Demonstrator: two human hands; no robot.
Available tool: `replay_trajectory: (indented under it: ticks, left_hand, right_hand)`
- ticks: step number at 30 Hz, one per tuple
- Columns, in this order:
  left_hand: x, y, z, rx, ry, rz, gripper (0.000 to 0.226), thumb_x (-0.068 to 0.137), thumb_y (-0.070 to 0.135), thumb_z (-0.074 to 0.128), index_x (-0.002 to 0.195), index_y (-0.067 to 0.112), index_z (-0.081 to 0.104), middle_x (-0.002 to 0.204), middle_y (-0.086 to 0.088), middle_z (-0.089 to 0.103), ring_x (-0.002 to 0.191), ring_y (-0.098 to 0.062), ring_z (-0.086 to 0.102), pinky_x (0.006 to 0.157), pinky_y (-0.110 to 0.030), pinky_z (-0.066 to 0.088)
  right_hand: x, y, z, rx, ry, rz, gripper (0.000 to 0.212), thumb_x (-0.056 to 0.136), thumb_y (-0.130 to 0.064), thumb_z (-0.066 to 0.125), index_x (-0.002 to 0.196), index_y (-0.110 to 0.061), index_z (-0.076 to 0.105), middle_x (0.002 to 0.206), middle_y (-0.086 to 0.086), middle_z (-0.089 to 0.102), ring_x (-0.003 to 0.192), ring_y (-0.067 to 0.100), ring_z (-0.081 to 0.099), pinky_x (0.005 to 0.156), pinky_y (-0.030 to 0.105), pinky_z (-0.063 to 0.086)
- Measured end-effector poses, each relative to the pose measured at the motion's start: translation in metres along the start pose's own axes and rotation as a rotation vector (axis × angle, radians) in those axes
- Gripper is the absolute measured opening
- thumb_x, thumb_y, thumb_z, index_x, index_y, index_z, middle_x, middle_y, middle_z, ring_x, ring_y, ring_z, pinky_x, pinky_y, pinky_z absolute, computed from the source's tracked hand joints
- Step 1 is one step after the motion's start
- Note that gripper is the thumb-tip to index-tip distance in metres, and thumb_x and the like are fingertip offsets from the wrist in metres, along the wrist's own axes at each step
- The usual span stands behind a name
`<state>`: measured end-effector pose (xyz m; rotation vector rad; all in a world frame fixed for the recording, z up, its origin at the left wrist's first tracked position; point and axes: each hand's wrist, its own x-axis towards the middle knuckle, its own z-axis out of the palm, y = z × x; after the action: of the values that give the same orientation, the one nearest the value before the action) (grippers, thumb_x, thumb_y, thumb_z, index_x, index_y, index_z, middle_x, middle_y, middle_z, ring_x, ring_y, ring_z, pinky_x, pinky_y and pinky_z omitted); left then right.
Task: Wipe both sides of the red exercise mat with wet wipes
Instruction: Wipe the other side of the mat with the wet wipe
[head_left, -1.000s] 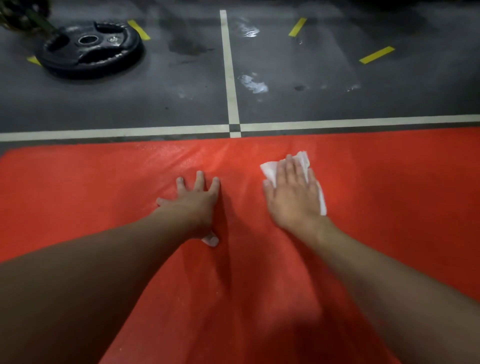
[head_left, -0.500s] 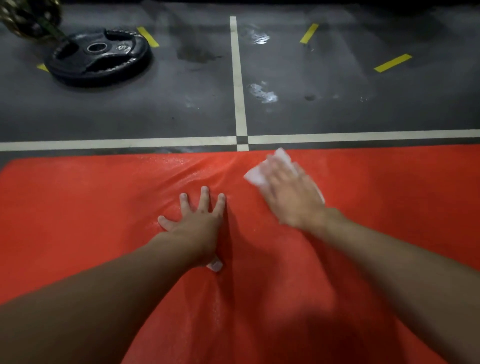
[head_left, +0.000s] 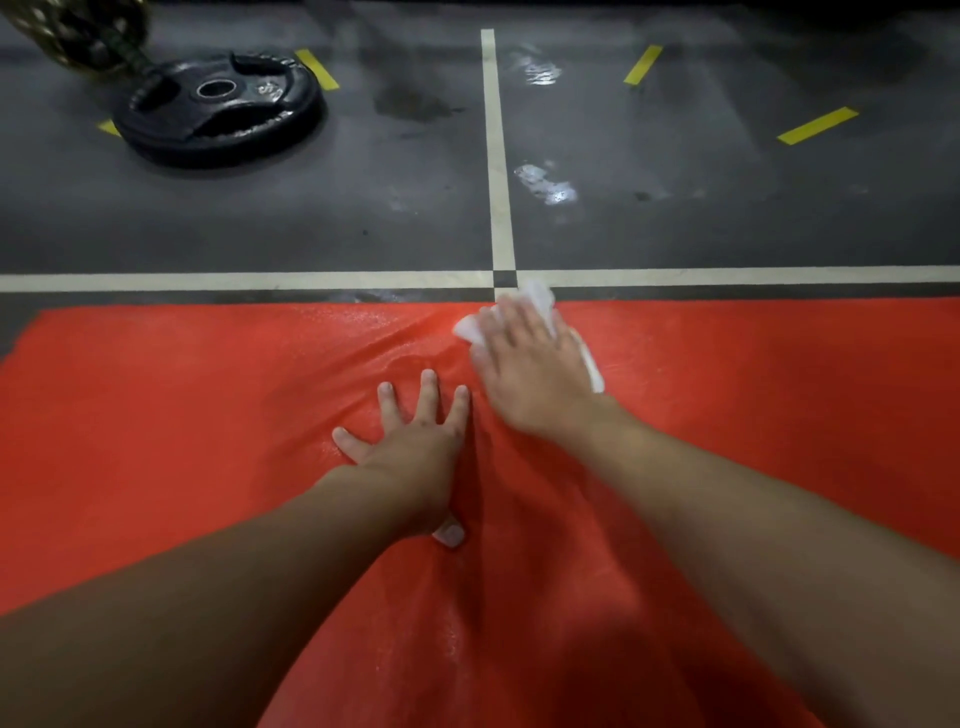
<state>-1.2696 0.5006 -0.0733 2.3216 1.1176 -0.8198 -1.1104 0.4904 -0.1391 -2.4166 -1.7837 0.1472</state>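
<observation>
The red mat (head_left: 208, 415) lies flat on the dark grey floor (head_left: 311, 208) and fills the lower part of the view. Its far edge runs alongside a white line (head_left: 208, 281) painted on the floor. The surface near that edge looks shiny and is rumpled into shallow creases between the two hands.

The left hand (head_left: 410, 447) lies palm down on the mat near its middle, fingers straight and spread wide, holding nothing between them. A small white thing (head_left: 449, 534) peeks out from under its wrist. It may be another wipe, but too little shows to tell.

The right hand (head_left: 530, 374) is just beyond and to the right of the left, at the mat's far edge. Its fingers are straight and close together, pressing flat on a white wet wipe (head_left: 537, 300). The hand is a little blurred. The wipe sticks out past the fingertips and along the outer side of the hand, and its far end reaches over the mat's edge to where the two white lines cross.

On the floor beyond, at far left, lies a black weight plate (head_left: 218, 109), with a coil of something rope-like (head_left: 78, 36) behind it. Short strips of yellow tape (head_left: 815, 124) and a few wet patches (head_left: 545, 184) mark the floor.
</observation>
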Motion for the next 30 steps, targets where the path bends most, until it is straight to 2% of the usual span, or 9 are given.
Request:
replay_trajectory:
  ticks: [3,6,8,13,17,18,22,27,30]
  left_hand:
    - [-0.001,-0.004,0.003,-0.017,0.028,0.017,0.142,0.063,0.025,0.091,0.152,0.035,-0.020,0.155,0.004,-0.038,0.142,-0.040,-0.030,0.104,-0.080,0.007]
    - [0.001,-0.007,0.005,-0.045,0.056,0.035,0.144,0.061,0.024,0.092,0.152,0.034,-0.020,0.155,0.006,-0.037,0.143,-0.038,-0.030,0.104,-0.080,0.004]
    - [0.002,-0.009,0.006,-0.065,0.073,0.037,0.146,0.060,0.024,0.092,0.152,0.028,-0.021,0.156,0.007,-0.036,0.143,-0.036,-0.030,0.104,-0.079,0.002]
    - [-0.003,-0.021,0.017,-0.132,0.204,0.048,0.151,0.056,0.035,0.093,0.152,0.013,-0.022,0.160,-0.006,-0.027,0.148,-0.027,-0.021,0.111,-0.071,0.001]
    - [-0.001,-0.027,0.027,-0.162,0.279,0.063,0.145,0.053,0.040,0.093,0.153,0.009,-0.006,0.161,-0.009,-0.021,0.149,-0.023,-0.017,0.112,-0.067,-0.004]
    - [-0.001,-0.027,0.027,-0.176,0.290,0.069,0.138,0.053,0.040,0.094,0.152,0.008,0.003,0.162,-0.009,-0.020,0.149,-0.023,-0.016,0.112,-0.067,-0.004]
    - [-0.008,-0.028,0.031,-0.157,0.334,0.063,0.118,0.058,0.045,0.090,0.148,0.013,0.020,0.163,-0.007,-0.007,0.151,-0.023,-0.006,0.115,-0.064,0.003]
    - [-0.018,-0.021,0.034,0.011,0.424,-0.046,0.100,0.061,0.063,0.080,0.140,0.022,0.035,0.140,-0.004,0.029,0.133,-0.029,0.026,0.100,-0.055,0.033]
    - [-0.023,-0.022,0.032,-0.015,0.417,-0.003,0.092,0.064,0.062,0.079,0.135,0.020,0.039,0.138,-0.003,0.034,0.133,-0.028,0.031,0.100,-0.053,0.034]
  right_hand:
    - [-0.007,0.015,-0.006,-0.105,-0.069,-0.281,0.078,0.091,-0.045,-0.011,0.157,-0.018,0.017,0.166,0.004,0.013,0.153,0.019,0.004,0.122,0.047,0.009]
    - [0.010,0.045,-0.017,-0.070,-0.014,0.134,0.063,0.102,-0.041,0.002,0.157,-0.017,0.017,0.166,0.005,0.013,0.153,0.018,0.004,0.123,0.043,0.003]
    - [0.006,0.019,-0.010,0.013,0.008,0.256,0.060,0.104,-0.043,0.010,0.158,-0.016,0.016,0.166,0.006,0.010,0.153,0.020,0.003,0.123,0.044,0.000]
    - [-0.030,0.005,-0.005,-0.139,-0.031,-0.366,0.064,0.097,-0.033,0.003,0.155,-0.019,0.028,0.161,0.008,0.028,0.151,0.027,0.015,0.122,0.048,0.013]
    - [-0.017,0.023,-0.007,-0.018,0.003,0.222,0.060,0.104,-0.043,0.007,0.158,-0.019,0.014,0.166,0.002,0.007,0.153,0.017,-0.001,0.123,0.044,-0.002]
    - [-0.021,0.003,-0.001,-0.008,0.007,0.229,0.063,0.103,-0.046,0.006,0.158,-0.018,0.013,0.167,0.003,0.005,0.153,0.017,-0.002,0.122,0.045,-0.002]
    - [-0.054,-0.019,0.005,-0.076,-0.041,-0.177,0.068,0.096,-0.048,-0.001,0.157,-0.024,0.017,0.166,0.000,0.010,0.153,0.016,0.003,0.121,0.045,0.004]
    - [-0.044,0.001,-0.003,-0.037,-0.025,0.206,0.060,0.103,-0.046,0.008,0.158,-0.022,0.013,0.167,0.001,0.004,0.153,0.017,-0.002,0.122,0.046,-0.002]
    - [-0.073,-0.032,0.008,-0.053,-0.038,-0.046,0.065,0.099,-0.048,0.002,0.157,-0.024,0.016,0.166,0.002,0.008,0.153,0.018,0.001,0.121,0.049,0.005]
